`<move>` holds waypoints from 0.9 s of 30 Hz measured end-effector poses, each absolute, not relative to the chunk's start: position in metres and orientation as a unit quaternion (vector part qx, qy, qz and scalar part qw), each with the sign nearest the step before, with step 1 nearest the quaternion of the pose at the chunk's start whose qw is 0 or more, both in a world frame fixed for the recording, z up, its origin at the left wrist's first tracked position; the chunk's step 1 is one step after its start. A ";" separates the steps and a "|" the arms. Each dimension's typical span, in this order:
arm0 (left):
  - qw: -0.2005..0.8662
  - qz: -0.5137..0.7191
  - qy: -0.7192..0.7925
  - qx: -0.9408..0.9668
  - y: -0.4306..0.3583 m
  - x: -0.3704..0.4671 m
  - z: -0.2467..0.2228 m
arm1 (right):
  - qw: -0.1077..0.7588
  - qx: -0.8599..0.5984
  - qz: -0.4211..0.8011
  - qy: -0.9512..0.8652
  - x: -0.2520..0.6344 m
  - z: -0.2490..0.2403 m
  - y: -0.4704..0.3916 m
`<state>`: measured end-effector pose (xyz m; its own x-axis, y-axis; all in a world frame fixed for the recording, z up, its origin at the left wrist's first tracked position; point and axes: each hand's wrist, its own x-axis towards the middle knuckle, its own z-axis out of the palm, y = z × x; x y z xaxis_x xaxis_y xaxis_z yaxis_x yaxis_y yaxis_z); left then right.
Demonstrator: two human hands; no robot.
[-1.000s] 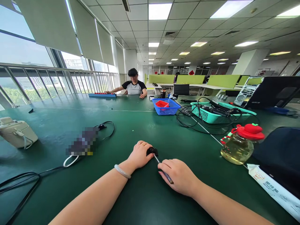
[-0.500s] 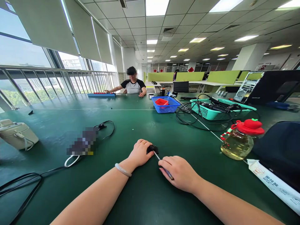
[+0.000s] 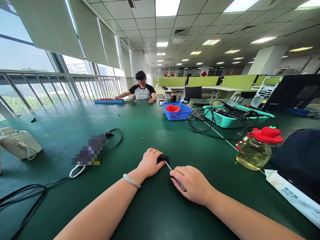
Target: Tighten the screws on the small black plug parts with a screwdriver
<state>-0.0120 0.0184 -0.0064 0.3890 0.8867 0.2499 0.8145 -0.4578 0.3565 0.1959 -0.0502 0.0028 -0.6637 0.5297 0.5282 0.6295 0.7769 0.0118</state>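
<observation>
Black part (image 3: 163, 157) sat at the table (image 3: 140, 133), gripped in the left hand (image 3: 149, 164); the right hand (image 3: 191, 183) pinched the tool (image 3: 180, 185), its tip apparently touching the part. Little had shifted within a second; work seemed ongoing.

1. My one view looks out from my head, facing forward and down across the table (image 3: 215, 153).
2. My left hand (image 3: 150, 163) and right hand (image 3: 191, 185) sit near, low and central.
3. Beyond, it reaches the ceiling (image 3: 195, 20), with windows (image 3: 22, 55) leftward.
</observation>
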 end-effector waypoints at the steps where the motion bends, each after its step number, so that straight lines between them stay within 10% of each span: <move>1: 0.088 0.207 0.512 0.829 0.018 -0.012 -0.006 | 0.261 -0.319 -0.099 -0.906 0.196 0.003 -0.050; 27: 0.112 0.229 0.474 0.843 0.018 -0.011 -0.005 | 0.300 -0.400 -0.067 -0.864 0.201 0.000 -0.043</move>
<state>-0.0109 0.0177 -0.0046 0.4462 0.8500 0.2801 0.7477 -0.5261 0.4052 0.2012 -0.0429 -0.0002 -0.5001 0.6502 0.5719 0.7302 0.6717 -0.1251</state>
